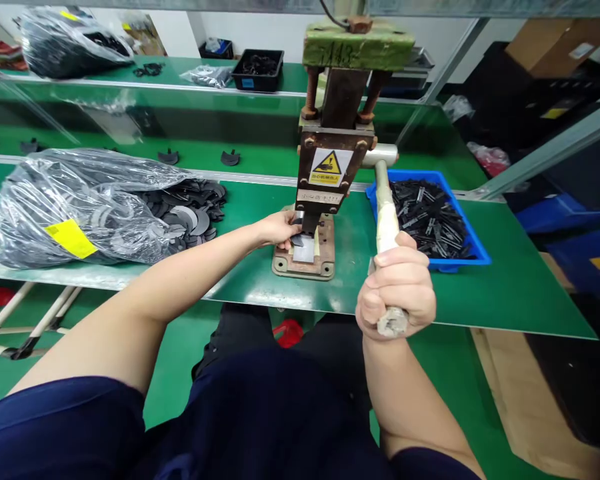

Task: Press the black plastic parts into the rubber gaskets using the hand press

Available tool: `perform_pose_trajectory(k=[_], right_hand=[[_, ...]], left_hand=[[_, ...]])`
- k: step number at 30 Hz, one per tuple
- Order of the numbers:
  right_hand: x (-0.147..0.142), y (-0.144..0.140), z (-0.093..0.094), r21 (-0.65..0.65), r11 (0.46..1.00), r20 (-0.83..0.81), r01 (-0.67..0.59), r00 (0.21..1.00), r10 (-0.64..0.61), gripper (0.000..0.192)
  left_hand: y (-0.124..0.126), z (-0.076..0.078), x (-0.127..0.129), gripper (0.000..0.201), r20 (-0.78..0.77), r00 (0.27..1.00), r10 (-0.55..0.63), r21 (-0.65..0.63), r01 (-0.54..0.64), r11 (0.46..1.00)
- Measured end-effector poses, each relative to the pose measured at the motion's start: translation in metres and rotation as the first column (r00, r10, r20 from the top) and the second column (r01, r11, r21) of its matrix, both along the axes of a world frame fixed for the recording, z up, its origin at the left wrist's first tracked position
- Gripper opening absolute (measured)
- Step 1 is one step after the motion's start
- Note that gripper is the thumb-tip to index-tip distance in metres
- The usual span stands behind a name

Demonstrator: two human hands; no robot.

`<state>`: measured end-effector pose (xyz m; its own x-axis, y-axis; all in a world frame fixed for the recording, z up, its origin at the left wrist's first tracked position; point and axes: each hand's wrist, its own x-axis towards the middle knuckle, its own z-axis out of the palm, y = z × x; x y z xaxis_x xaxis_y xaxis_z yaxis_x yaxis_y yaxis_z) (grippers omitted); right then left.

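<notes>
My right hand point(397, 287) is wrapped round the lower end of the tape-wound lever handle point(387, 213) of a hand press point(336, 100). At the base of the press, my left hand point(280, 230) pinches a small dark curved part point(297, 240) under the ram. A pale metal plate point(304, 252) lies on the press base point(305, 268), just below those fingertips. The ram comes down close to the part; whether they touch, I cannot tell. A yellow hand-warning label point(330, 165) is stuck on the front of the press.
To the left, an open plastic bag point(95, 207) spills dark curved parts point(190, 210) onto the green table point(250, 283). A blue bin point(460, 260) of black narrow pieces point(425, 217) stands right of the press. Behind, two curved parts lie on a green strip point(200, 160).
</notes>
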<state>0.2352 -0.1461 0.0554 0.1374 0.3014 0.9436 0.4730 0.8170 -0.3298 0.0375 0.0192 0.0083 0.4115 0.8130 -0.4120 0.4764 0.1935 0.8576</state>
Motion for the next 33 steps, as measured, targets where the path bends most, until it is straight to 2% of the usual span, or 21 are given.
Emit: perform_pose_trajectory(k=[2, 4, 5, 7, 9, 10, 11, 12, 14, 15, 16, 18, 21, 24, 28, 33], right_hand=[[0.001, 0.0, 0.001, 0.005, 1.0, 0.011, 0.001, 1.0, -0.001, 0.026], [0.002, 0.001, 0.001, 0.013, 1.0, 0.014, 0.003, 1.0, -0.003, 0.026], [0.003, 0.002, 0.0, 0.024, 1.0, 0.008, 0.004, 1.0, -0.004, 0.026], [0.004, 0.004, -0.001, 0.038, 0.999, -0.005, 0.002, 1.0, -0.002, 0.028], [0.004, 0.005, -0.002, 0.035, 0.999, -0.021, -0.001, 1.0, 0.002, 0.03], [0.003, 0.005, -0.002, 0.027, 1.0, -0.029, 0.002, 1.0, -0.001, 0.03], [0.003, 0.006, -0.002, 0.018, 1.0, -0.037, 0.006, 0.999, -0.005, 0.03], [0.002, 0.006, -0.003, 0.015, 1.0, -0.044, 0.01, 0.999, -0.009, 0.03], [0.001, 0.008, -0.004, 0.031, 0.999, -0.066, 0.018, 0.998, -0.016, 0.031], [0.001, 0.009, -0.004, 0.046, 0.999, -0.074, 0.022, 0.997, -0.019, 0.031], [0.002, 0.01, -0.004, 0.055, 0.998, -0.079, 0.027, 0.997, -0.022, 0.03], [0.003, 0.012, -0.005, 0.059, 0.998, -0.067, 0.036, 0.997, -0.032, 0.028], [0.006, 0.011, -0.005, 0.05, 0.998, -0.028, 0.046, 0.999, -0.045, 0.026], [0.007, 0.009, -0.004, 0.042, 0.998, -0.01, 0.041, 0.999, -0.04, 0.024], [0.006, 0.01, -0.005, 0.049, 0.998, -0.036, 0.04, 0.999, -0.038, 0.026], [0.005, 0.013, -0.006, 0.086, 0.996, -0.063, 0.019, 0.998, -0.014, 0.03]], left_hand=[[-0.009, 0.0, 0.0, 0.034, -0.005, 0.998, 0.058, 0.055, -0.057, 0.997], [-0.019, 0.0, -0.003, 0.032, 0.06, 0.994, 0.092, 0.106, -0.098, 0.99], [-0.023, 0.0, -0.007, 0.031, 0.109, 0.992, 0.07, 0.115, -0.083, 0.99], [-0.025, -0.002, -0.024, 0.028, 0.155, 0.987, -0.046, 0.146, 0.023, 0.989], [-0.016, -0.003, -0.054, 0.028, 0.017, 0.995, -0.103, 0.268, 0.095, 0.959], [-0.008, -0.002, -0.074, 0.027, -0.111, 0.991, -0.068, 0.366, 0.104, 0.925], [0.003, -0.001, -0.095, 0.026, -0.248, 0.968, 0.046, 0.485, 0.083, 0.871], [0.017, 0.001, -0.116, 0.028, -0.367, 0.913, 0.176, 0.579, 0.077, 0.812], [0.049, 0.008, -0.156, 0.036, -0.543, 0.773, 0.328, 0.678, 0.174, 0.714], [0.066, 0.012, -0.173, 0.039, -0.607, 0.711, 0.354, 0.683, 0.24, 0.69], [0.082, 0.016, -0.186, 0.043, -0.668, 0.656, 0.352, 0.66, 0.303, 0.687], [0.11, 0.022, -0.203, 0.055, -0.778, 0.568, 0.27, 0.561, 0.432, 0.707], [0.137, 0.026, -0.209, 0.074, -0.884, 0.45, 0.125, 0.38, 0.538, 0.752], [0.146, 0.023, -0.205, 0.079, -0.932, 0.359, 0.055, 0.267, 0.576, 0.773], [0.14, 0.021, -0.205, 0.069, -0.94, 0.338, 0.048, 0.263, 0.626, 0.734], [0.12, 0.031, -0.207, 0.054, -0.908, 0.412, 0.081, 0.349, 0.635, 0.689]])
